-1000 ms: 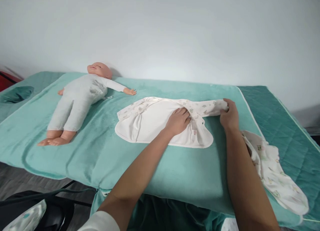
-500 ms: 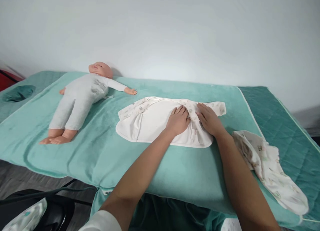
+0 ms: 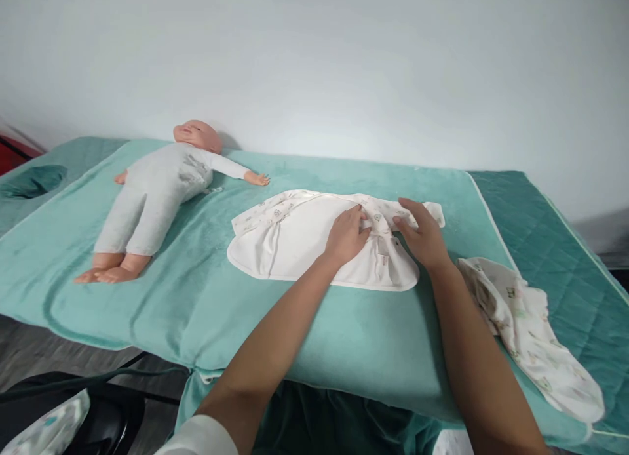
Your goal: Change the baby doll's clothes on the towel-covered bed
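A white baby shirt [image 3: 299, 238] with a small printed pattern lies spread on the green bed cover, its front laid open and one sleeve to each side. My left hand [image 3: 347, 233] rests on the middle of the shirt, thumb and fingers apart. Over the right sleeve is my right hand [image 3: 421, 235], its thumb and fingers spread with nothing between them. To the left, a baby doll [image 3: 164, 179] in a pale bodysuit lies on its back, one arm stretched toward the shirt.
A second printed baby garment [image 3: 531, 330] lies crumpled near the bed's right front edge. The green cover [image 3: 196, 304] runs along a white wall [image 3: 314, 68], with a face hole [image 3: 37, 181] at the far left. Below stands a black chair [image 3: 113, 415] with printed cloth [image 3: 49, 429] on it.
My right hand has lifted slightly and shifted right along the sleeve, its thumb and fingers spreading. My left hand's fingers have curled a little in nearly the same place. The shirt looks unmoved.
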Motion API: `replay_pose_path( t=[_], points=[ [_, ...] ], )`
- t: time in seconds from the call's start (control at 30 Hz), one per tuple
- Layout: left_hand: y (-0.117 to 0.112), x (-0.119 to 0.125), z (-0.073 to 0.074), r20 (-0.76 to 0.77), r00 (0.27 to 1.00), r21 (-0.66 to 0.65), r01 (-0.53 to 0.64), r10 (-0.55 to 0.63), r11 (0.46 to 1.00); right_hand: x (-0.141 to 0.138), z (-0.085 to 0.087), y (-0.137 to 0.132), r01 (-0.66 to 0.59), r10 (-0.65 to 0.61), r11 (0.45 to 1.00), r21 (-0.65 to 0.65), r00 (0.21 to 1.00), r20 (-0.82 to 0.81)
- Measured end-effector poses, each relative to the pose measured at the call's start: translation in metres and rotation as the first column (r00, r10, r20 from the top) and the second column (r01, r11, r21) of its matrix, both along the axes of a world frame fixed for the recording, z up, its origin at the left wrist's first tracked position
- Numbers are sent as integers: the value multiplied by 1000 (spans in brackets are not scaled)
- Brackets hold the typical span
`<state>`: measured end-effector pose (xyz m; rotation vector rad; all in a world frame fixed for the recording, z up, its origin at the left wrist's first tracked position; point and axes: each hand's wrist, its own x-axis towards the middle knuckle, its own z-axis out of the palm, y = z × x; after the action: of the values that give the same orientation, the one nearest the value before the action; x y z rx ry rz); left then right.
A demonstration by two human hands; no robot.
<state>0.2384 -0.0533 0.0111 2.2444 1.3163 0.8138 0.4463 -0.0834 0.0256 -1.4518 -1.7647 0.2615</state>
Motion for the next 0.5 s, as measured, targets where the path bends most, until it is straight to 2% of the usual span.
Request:
replay_pose_path(
  t=[0.1,0.2,0.4,0.5],
  points=[
    [2,-3,-2,126,992,-80,-11,21,997,-17,9,-9,-173,173,985,-5,984,-42],
    [2,-4,-1,165,986,-129,-15,36,991,-23,11,-14,-264,265,964,-19,961,75],
    [1,-3,1,119,993,-69,0,9,998,-27,12,-15,-134,121,991,15,933,339],
    [1,-2,0,79,997,-48,-4,8,999,-30,12,-16,-110,100,994,2,910,403]
  ],
)
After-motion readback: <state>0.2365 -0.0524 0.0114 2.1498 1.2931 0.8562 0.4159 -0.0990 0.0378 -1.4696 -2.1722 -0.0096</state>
